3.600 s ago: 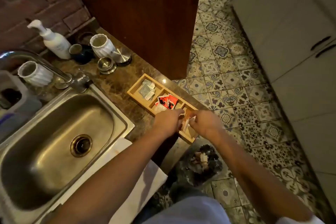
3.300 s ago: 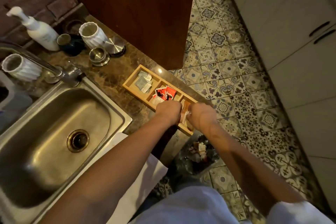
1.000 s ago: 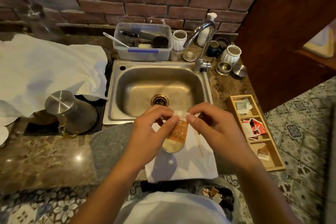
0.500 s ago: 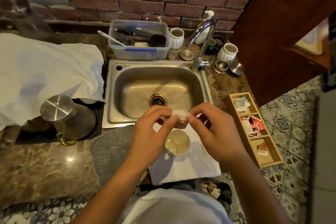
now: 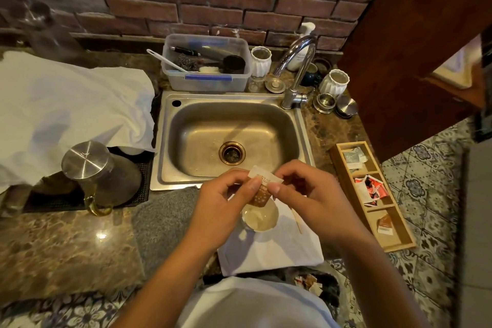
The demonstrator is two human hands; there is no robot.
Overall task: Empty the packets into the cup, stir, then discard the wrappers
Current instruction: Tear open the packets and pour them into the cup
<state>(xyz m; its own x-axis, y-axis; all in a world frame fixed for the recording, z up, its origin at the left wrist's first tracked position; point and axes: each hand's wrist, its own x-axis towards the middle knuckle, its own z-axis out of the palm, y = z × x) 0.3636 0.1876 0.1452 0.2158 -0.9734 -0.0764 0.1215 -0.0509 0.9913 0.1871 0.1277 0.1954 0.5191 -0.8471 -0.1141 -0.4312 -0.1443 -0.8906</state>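
Observation:
A small brown-and-white packet hangs just above a white cup of pale liquid. My left hand pinches the packet's top left corner and my right hand pinches its top right corner. The cup stands on a white cloth at the counter's front edge. A thin wooden stir stick lies on the cloth right of the cup. A wooden tray on the right holds more packets in three compartments.
A steel sink with a tap lies behind the cup. A steel kettle sits on a black mat at left, beside a grey cloth. A bin with wrappers is on the floor below.
Earlier both hands were at the tray's end compartment. They have since carried a packet over to the cup, and now hold it by the top corners, slightly lower over the cup.

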